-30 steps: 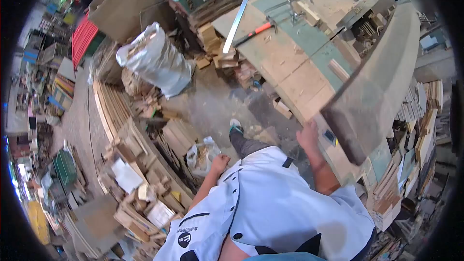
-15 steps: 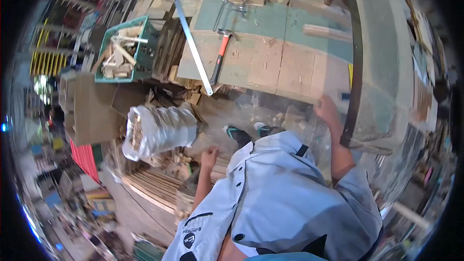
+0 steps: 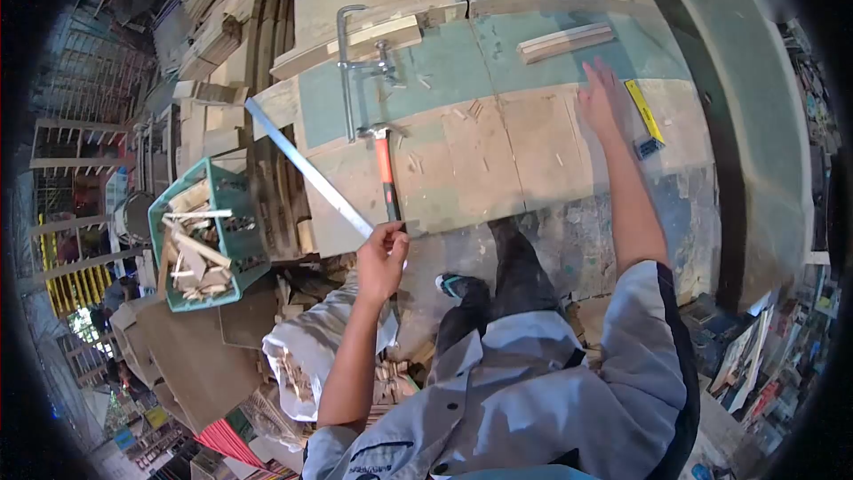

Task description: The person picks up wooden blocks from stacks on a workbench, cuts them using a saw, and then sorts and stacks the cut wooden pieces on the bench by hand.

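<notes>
My left hand (image 3: 380, 265) is curled at the table's front edge, over the lower end of a metal ruler (image 3: 311, 173) and beside the handle end of a red and black hammer (image 3: 386, 173). Whether its fingers grip either one is hidden. Over the worktable (image 3: 453, 187), my right hand (image 3: 601, 96) has its fingers stretched out and holds nothing. It is just below a short grooved wood strip (image 3: 566, 43) and left of a yellow-bladed square (image 3: 643, 116). A metal clamp (image 3: 346, 71) lies behind the hammer.
A green crate (image 3: 197, 298) of wood scraps stands left of the table, with a white sack (image 3: 298, 347) below it. A long beam-like part (image 3: 751, 107) runs along the right side. Wood chips dot the tabletop, and stacked boards (image 3: 267, 124) line its left.
The view has turned and moved closer to the table. My right hand has gone from the table edge to above its surface and spread its fingers; my left hand has come to the ruler and hammer.
</notes>
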Tool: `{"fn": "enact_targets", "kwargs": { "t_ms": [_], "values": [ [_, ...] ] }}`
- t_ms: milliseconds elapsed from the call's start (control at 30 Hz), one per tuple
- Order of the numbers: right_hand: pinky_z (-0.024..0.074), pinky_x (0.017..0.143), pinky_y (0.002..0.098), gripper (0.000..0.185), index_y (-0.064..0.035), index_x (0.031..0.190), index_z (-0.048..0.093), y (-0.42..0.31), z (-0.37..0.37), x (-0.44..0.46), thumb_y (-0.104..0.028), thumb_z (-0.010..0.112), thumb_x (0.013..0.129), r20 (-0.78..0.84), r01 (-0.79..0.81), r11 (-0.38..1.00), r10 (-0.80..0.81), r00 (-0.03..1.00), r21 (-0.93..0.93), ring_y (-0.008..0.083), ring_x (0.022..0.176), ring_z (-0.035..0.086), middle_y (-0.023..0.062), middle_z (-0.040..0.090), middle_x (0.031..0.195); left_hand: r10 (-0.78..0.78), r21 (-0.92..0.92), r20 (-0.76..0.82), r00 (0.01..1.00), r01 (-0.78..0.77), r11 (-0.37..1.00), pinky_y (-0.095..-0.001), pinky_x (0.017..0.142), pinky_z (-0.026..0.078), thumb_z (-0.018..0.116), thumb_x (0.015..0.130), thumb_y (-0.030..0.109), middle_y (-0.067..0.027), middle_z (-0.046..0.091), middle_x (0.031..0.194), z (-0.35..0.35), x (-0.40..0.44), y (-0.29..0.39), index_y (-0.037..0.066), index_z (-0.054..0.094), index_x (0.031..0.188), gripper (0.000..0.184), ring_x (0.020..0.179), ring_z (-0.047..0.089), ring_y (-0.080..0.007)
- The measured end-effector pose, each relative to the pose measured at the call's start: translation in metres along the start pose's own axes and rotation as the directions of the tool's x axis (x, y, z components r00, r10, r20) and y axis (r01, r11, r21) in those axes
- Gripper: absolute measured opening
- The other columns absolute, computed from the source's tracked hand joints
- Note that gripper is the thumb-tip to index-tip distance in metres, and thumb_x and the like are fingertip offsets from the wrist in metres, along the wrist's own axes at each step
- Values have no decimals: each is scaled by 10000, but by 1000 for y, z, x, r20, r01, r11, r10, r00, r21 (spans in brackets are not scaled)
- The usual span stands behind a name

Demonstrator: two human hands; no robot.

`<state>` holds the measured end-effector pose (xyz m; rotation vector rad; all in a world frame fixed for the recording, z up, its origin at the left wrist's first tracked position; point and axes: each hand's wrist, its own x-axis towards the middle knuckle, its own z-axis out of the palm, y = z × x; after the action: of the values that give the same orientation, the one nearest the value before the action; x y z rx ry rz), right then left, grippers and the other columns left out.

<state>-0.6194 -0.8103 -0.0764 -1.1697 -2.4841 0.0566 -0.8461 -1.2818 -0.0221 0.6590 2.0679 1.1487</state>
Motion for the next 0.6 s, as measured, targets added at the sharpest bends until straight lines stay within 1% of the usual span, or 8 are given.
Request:
{"fn": "enact_targets", "kwargs": {
  "t_ms": [33, 67, 133, 233, 333, 367, 433, 600],
  "values": [
    [400, 1110, 496, 610, -97, 1423, 513, 5, 6, 17, -121, 722, 851, -16, 96, 995, -96, 995, -43, 411, 1366, 432, 185, 454, 1506, 20, 8, -4, 1000, -20, 1000, -299, 768, 539, 649, 953, 122, -79, 706, 869, 2, 13, 11, -52, 635, 1179, 286, 796, 663, -141],
    [400, 1110, 496, 610, -97, 1423, 513, 10, 12, 29, -121, 722, 851, -5, 100, 994, -100, 995, -47, 411, 1366, 432, 185, 454, 1506, 57, 39, -30, 998, -56, 998, -307, 771, 539, 657, 942, 117, -87, 711, 873, 8, 25, 25, -52, 646, 1154, 272, 800, 669, -152],
    [403, 1106, 530, 636, -201, 1472, 479, 12, 17, 58, -113, 692, 879, 115, 172, 982, -162, 980, -83, 383, 1421, 375, 57, 400, 1568, 79, 62, -65, 995, -75, 995, -314, 774, 539, 665, 931, 113, -94, 716, 878, 22, 54, 31, -52, 656, 1129, 258, 805, 675, -163],
    [400, 1103, 557, 644, -232, 1509, 432, 25, 40, 85, -131, 663, 917, 174, 252, 952, -222, 959, -173, 391, 1434, 358, 32, 357, 1597, 103, 49, -131, 986, -97, 994, -338, 774, 537, 686, 895, 97, -112, 713, 862, 51, 101, 31, -41, 676, 1070, 222, 800, 688, -217],
    [401, 1118, 536, 588, -216, 1476, 491, 38, 59, 96, -118, 663, 921, 198, 223, 969, -200, 959, -101, 395, 1418, 391, 45, 396, 1578, 256, 149, -104, 961, -239, 959, -370, 779, 496, 699, 869, 113, -111, 676, 830, 75, 156, 54, 19, 682, 1004, 166, 799, 668, -283],
    [401, 1118, 536, 588, -216, 1476, 491, 42, 65, 96, -118, 663, 921, 211, 219, 971, -194, 958, -97, 395, 1418, 391, 45, 396, 1578, 244, 152, -96, 965, -228, 962, -370, 779, 496, 699, 869, 113, -111, 676, 830, 84, 178, 61, 19, 682, 1004, 166, 799, 668, -283],
    [420, 1120, 504, 522, -199, 1414, 570, 46, 76, 98, -77, 665, 916, 60, 263, 964, -264, 963, 29, 399, 1377, 446, 54, 473, 1524, 386, 260, -19, 922, -368, 892, -393, 821, 461, 697, 861, 138, -100, 667, 853, 104, 222, 74, 50, 681, 1008, 173, 819, 654, -292],
    [439, 1116, 478, 478, -194, 1364, 625, 16, 82, 113, -64, 674, 907, 41, 185, 978, -190, 981, 91, 387, 1345, 484, 56, 531, 1470, 479, 347, 11, 878, -453, 821, -421, 841, 403, 715, 834, 189, -93, 642, 905, 167, 321, 92, 78, 690, 1046, 240, 864, 624, -281]
  ]
}}
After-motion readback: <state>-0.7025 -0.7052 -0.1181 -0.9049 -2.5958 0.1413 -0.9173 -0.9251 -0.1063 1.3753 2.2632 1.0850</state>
